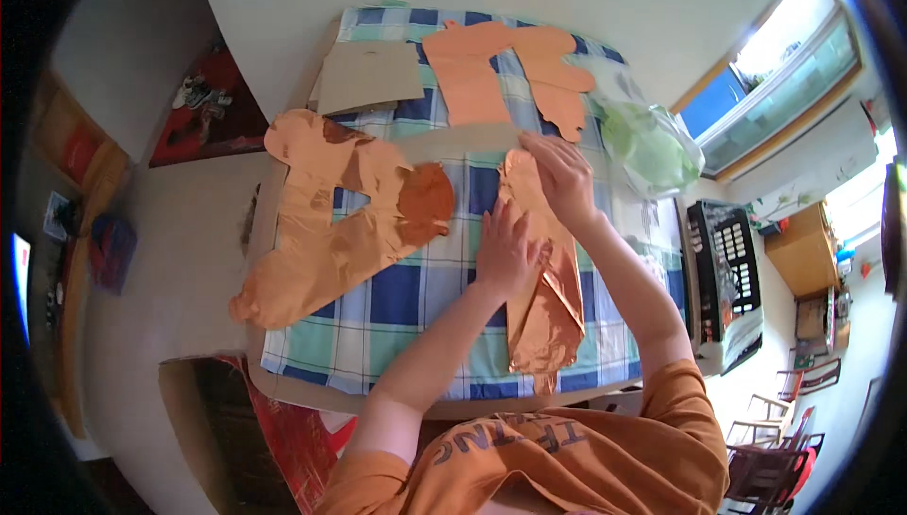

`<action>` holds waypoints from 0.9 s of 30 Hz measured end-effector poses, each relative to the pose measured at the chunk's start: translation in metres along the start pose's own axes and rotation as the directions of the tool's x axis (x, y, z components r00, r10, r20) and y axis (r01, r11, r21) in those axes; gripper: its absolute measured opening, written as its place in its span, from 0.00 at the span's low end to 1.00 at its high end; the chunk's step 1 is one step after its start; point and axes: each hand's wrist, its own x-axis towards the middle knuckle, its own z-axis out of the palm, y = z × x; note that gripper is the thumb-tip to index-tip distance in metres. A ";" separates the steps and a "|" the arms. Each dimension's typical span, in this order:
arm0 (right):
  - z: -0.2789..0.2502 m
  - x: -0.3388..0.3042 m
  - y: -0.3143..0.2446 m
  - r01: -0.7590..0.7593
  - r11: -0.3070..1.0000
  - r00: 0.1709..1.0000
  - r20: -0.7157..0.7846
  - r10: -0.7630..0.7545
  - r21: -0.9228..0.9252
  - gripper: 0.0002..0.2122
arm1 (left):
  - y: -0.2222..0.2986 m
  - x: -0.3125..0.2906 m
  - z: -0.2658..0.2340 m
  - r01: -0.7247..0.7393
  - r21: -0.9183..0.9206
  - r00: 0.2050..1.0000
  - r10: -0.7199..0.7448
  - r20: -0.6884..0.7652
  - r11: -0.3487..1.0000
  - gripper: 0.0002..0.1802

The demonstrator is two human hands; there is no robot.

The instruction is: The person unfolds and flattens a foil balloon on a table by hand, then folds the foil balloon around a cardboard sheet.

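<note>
A long, flat copper-coloured foil balloon point(545, 312), creased and shiny toward its near end, lies lengthwise on the checked cloth in front of me. My left hand point(507, 248) rests on its left side, fingers spread and pressing down. At its far end, my right hand point(559, 178) has its fingers closed on the edge; the exact grip is partly hidden. A beige strip point(453, 141) runs leftward from near my right fingertips. On the left lies a larger copper foil balloon point(312, 269) with a cut-out middle and a darker orange patch.
Two flat peach foil shapes point(470, 80) point(553, 76) lie at the back, beside beige cardboard sheets point(368, 80). A clear and green plastic bag point(652, 146) is at the back right. A black crate point(726, 265) stands beyond the table's right edge, with chairs point(775, 449) farther off.
</note>
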 end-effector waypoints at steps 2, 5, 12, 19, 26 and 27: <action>-0.029 -0.041 -0.001 0.004 0.999 1.000 0.014 -0.003 -0.039 0.12 | 0.011 -0.005 -0.012 -0.105 -0.120 0.992 0.095 -0.083 0.987 0.12; -0.062 -0.107 -0.017 -0.049 0.997 0.989 0.136 0.056 -0.054 0.15 | 0.031 -0.025 -0.054 -0.302 -0.262 0.948 0.318 0.020 0.917 0.09; -0.101 -0.209 -0.061 -0.233 0.972 0.933 0.287 0.216 0.028 0.15 | 0.012 -0.047 -0.066 -0.224 -0.063 0.974 0.222 -0.038 0.973 0.19; -0.096 -0.207 -0.047 -0.463 0.883 0.850 0.320 0.419 0.073 0.21 | 0.010 -0.067 -0.048 -0.252 0.055 0.933 0.227 0.280 0.966 0.25; -0.081 -0.204 -0.044 -0.394 0.890 0.809 0.373 0.454 -0.228 0.23 | 0.020 -0.058 -0.041 -0.208 0.035 0.943 0.191 0.272 0.978 0.27; -0.081 -0.204 -0.045 -0.391 0.889 0.813 0.362 0.455 -0.239 0.23 | 0.023 -0.056 -0.039 -0.192 -0.009 0.951 0.188 0.248 0.981 0.28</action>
